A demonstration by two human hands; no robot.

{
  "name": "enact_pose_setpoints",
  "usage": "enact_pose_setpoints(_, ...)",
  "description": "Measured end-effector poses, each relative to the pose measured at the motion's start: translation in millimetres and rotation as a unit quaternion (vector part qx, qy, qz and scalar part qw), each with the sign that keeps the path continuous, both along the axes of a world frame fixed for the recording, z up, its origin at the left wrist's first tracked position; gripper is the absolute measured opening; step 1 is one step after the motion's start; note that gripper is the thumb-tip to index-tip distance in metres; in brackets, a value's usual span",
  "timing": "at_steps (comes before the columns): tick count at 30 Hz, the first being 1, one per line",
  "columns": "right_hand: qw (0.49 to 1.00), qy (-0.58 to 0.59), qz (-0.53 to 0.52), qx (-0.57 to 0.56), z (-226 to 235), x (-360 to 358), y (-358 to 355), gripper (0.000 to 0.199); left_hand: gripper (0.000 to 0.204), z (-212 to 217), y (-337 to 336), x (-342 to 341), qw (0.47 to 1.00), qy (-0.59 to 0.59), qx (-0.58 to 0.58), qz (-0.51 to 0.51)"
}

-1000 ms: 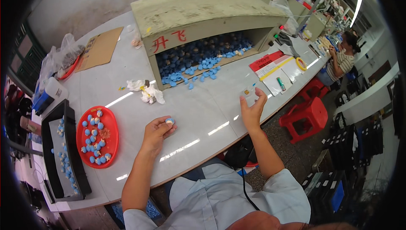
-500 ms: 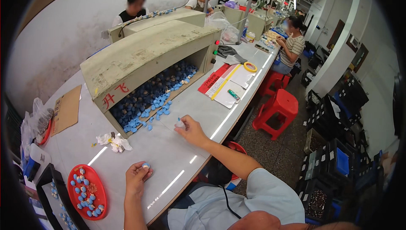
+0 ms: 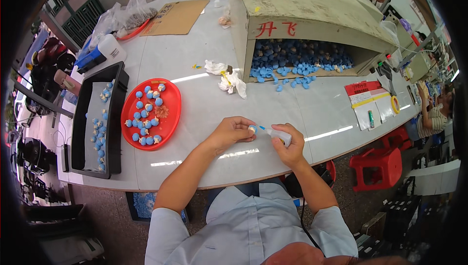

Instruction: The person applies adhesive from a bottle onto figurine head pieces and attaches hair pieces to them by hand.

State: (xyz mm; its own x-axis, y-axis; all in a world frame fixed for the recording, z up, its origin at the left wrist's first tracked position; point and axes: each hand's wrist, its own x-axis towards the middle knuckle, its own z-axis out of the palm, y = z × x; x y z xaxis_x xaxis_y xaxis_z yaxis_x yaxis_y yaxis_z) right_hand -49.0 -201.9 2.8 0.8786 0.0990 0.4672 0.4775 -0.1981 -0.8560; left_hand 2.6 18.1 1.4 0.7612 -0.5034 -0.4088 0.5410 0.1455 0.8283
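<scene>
Over the table in front of me, my left hand (image 3: 228,133) pinches a small round blue-and-cream piece (image 3: 252,129) in its fingertips. My right hand (image 3: 292,150) grips a small translucent squeeze bottle (image 3: 282,137), tilted so its blue nozzle (image 3: 263,128) points at the piece. Nozzle and piece are very close; whether they touch I cannot tell. Left of my hands, a red round plate (image 3: 176,100) carries several similar blue-and-cream pieces. Beyond it lies a black tray (image 3: 116,143), lined with pale sheet and holding more of them.
A beige metal box machine (image 3: 312,9) stands at the back, with many blue shell-like parts (image 3: 292,70) spilling from its opening. Crumpled white tissue (image 3: 231,84) lies before it. Cardboard (image 3: 178,17) is at the back left; papers (image 3: 370,100) and yellow tape (image 3: 395,104) are right; red stools (image 3: 375,167) stand beside the table.
The view has swung left. My right hand has brought the squeeze bottle over beside my left hand, its nozzle now at the piece. My left hand still holds the blue-and-cream piece.
</scene>
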Motion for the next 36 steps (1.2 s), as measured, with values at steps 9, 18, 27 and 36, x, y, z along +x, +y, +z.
enact_pose_setpoints(9,0.993,-0.092,-0.023,-0.065,-8.9,2.3,4.6,0.02,0.031,-4.0,-0.1,0.2,0.999,-0.022,0.006,-0.04)
enact_pose_setpoints(18,0.984,-0.145,-0.031,-0.096,-7.0,5.9,7.6,0.02,0.029,-0.2,-3.5,-1.5,0.998,-0.039,0.02,-0.045)
enact_pose_setpoints(27,0.96,-0.212,-0.069,-0.172,-6.6,2.0,8.6,0.025,0.026,-0.1,-2.2,0.5,1.0,-0.007,0.018,-0.017)
enact_pose_setpoints(36,0.955,-0.231,-0.069,-0.17,-5.5,1.3,9.7,0.025,0.025,2.8,-3.4,-0.5,1.0,-0.002,0.015,-0.011)
